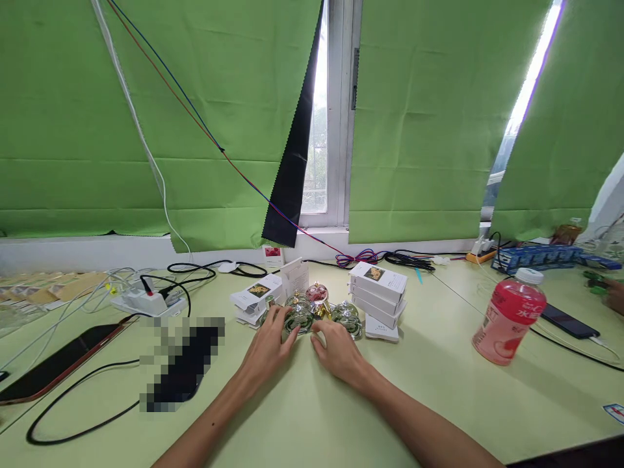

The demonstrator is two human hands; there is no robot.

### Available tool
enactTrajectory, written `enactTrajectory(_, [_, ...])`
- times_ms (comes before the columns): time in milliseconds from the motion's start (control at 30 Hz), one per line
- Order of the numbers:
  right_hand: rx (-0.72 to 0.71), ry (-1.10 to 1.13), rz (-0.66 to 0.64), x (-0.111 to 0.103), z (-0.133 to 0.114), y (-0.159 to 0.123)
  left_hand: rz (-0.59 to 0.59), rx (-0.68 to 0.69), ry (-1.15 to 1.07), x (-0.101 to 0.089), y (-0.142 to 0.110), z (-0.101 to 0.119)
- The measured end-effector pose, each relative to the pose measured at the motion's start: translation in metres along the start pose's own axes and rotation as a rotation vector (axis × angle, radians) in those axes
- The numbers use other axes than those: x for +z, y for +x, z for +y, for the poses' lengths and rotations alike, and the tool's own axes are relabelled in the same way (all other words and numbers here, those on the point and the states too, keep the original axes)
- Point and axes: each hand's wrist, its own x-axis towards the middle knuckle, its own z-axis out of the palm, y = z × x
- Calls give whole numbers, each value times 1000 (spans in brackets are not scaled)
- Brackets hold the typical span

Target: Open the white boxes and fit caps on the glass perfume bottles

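Note:
Several small, round, clear-glass ornaments stand close together in the middle of the table. Some look green inside, and a pink-red one [317, 294] with a gold-coloured rim sits at the back. My left hand [270, 339] rests against the left side of a green glass ornament [298, 320], its fingers bent and thumb apart. Beside the right green ornament [347, 318] is my right hand [338, 348], fingertips near the gold-coloured parts, thumb and fingers apart. The hidden fingertips leave the exact contact unclear. White boxes with a flower picture are stacked left [257, 292] and right [377, 286] of the ornaments.
A pink drink bottle [509, 318] and a dark phone [569, 321] are on the right. Left lie a phone [63, 357], a blurred dark object [188, 364] and a power strip [146, 300] with cables. Another person's hand [615, 296] shows at the right edge.

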Motion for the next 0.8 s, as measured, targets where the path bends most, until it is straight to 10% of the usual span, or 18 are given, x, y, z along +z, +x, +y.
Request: enactTrajectory(800, [0, 57, 54, 0, -1, 0, -68, -68, 80, 1, -4, 6])
